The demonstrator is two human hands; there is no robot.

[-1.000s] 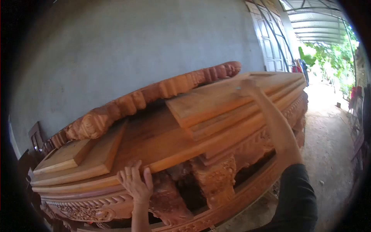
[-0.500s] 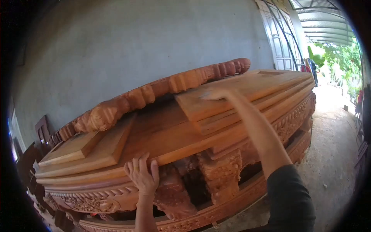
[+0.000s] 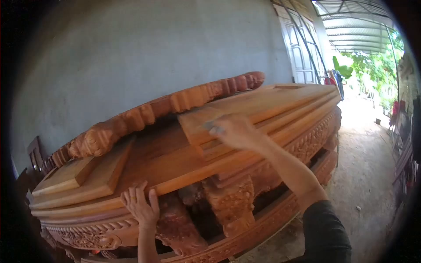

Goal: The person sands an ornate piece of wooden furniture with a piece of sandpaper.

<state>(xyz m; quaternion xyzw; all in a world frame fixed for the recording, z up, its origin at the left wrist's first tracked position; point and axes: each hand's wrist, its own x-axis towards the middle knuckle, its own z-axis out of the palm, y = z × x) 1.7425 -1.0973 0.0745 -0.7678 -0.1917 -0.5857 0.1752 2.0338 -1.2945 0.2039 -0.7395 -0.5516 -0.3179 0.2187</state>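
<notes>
At the far left, two stepped boards point(image 3: 83, 179) lie flat on the top of a big carved wooden cabinet point(image 3: 280, 149) that stands along a grey wall point(image 3: 153, 52). Behind them a thick carved rail point(image 3: 144, 116) runs up and to the right along the far edge.

On the near side, left of centre, the left hand point(image 3: 141, 206) rests against the moulded front edge point(image 3: 184, 182) of the top. Its grip is spread, with the fingers fanned upward over the lip and the palm against the wood below. It braces rather than clasps anything. Just right of it, a carved leg point(image 3: 230, 201) stands under the top.

Further right and higher, the right hand point(image 3: 239, 130) lies on the near left corner of a raised panel point(image 3: 263, 103). Its grip is pressed together on a small grey scrap point(image 3: 215, 129), held flat to the wood. The scrap is blurred, and I cannot tell what it is.

The cabinet looks heavy and rigid. I judge it would not shift under a bracing hand, and the plain moulded edge is a safer hold than the fine carving, which could chip. The scrap looks thin and light, best held under flat fingers.

At the far right are a white door point(image 3: 298, 57) and a dirt floor point(image 3: 368, 175).
</notes>
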